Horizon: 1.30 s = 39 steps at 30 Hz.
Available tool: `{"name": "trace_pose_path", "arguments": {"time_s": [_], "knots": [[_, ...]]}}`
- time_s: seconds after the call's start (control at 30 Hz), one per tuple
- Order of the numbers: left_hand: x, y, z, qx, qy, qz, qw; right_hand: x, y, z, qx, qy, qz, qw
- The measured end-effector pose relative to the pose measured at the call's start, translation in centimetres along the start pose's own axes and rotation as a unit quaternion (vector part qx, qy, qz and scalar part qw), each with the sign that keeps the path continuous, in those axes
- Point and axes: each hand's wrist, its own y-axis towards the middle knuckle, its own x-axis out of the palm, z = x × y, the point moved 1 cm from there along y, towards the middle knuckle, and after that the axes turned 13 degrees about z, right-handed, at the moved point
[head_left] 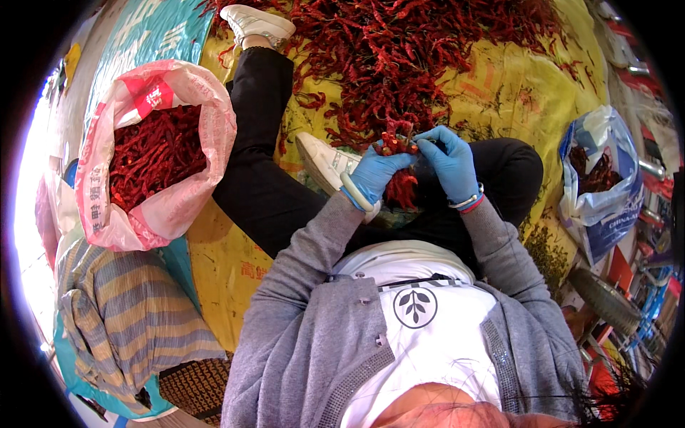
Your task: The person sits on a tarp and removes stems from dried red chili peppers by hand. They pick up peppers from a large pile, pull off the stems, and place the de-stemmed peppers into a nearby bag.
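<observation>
The blue-gloved left grip [377, 173] holds a wrinkled red dried-chilli bunch [402, 190], probably light, brittle; best held by its twelve-o'clock stems [392, 147]. Whether the blue-gloved right grip [452, 164] pinches any, I cannot tell.

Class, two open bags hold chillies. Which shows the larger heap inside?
The pink bag on the person's left: red chillies crowd its wide mouth; the blue bag at right shows fewer.

Decent gap over the yellow sheet [510, 82] right of the chili heap [403, 68] tbh. Left of it a black-trousered leg [260, 100] blocks you; nearside, a white shoe [322, 162] and bent knee [514, 167].
</observation>
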Motion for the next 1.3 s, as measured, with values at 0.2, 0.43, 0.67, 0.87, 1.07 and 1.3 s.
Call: {"name": "trace_pose_path", "arguments": {"time_s": [0.2, 0.43, 0.67, 0.87, 1.07, 1.3], "knots": [[1.0, -0.3, 0.0, -0.031, 0.001, -0.024, 0.999, -1.3, -0.4, 0.3, -0.030, -0.009, 0.031, 0.999], [2.8, -0.9, -0.8, 0.038, 0.001, -0.006, 0.999, -2.3, -1.9, -1.0, 0.048, 0.109, 0.024, 0.993], [2.4, -0.7, -0.6, 0.035, -0.039, -0.157, 0.986, -2.6, -1.6, 0.4, 0.224, 0.395, -0.049, 0.890], [3.0, -1.2, -1.4, -0.036, -0.041, -0.073, 0.996, -3.2, -2.2, -0.6, 0.094, 0.168, 0.006, 0.981], [3.1, -1.6, -1.4, 0.009, -0.006, -0.011, 1.000, -2.5, -3.5, -1.9, -0.226, -0.160, 0.071, 0.958], [2.8, -1.5, -1.6, 0.031, -0.053, -0.086, 0.994, -1.7, -2.7, -0.2, 0.169, 0.320, 0.015, 0.932]]}}
